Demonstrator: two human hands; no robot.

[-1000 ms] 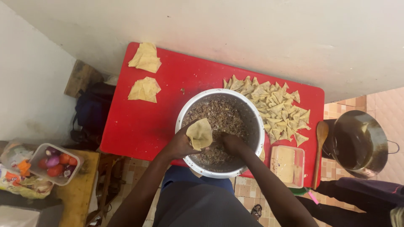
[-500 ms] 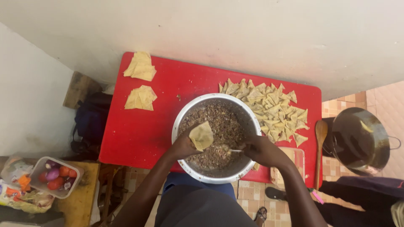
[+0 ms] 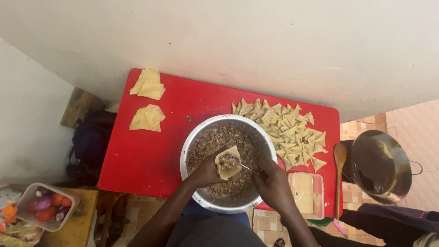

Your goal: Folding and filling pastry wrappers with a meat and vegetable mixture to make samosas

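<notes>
- One view only, from a camera on the person's head; it looks steeply down from well above the red table (image 3: 151,155)
- The person's forearms enter from the near edge; the wall (image 3: 256,41) fills the far side; floor tiles (image 3: 411,119) show at right

This is looking like a home cooking corner, with food being prepared on a low red table (image 3: 151,160) standing against a plain wall (image 3: 256,41) on a tiled floor (image 3: 411,119). A steel bowl (image 3: 192,142) of minced filling, folded pastry triangles (image 3: 288,132), a dark pot (image 3: 379,167) and a wooden spoon (image 3: 339,169) are sitting about
</notes>
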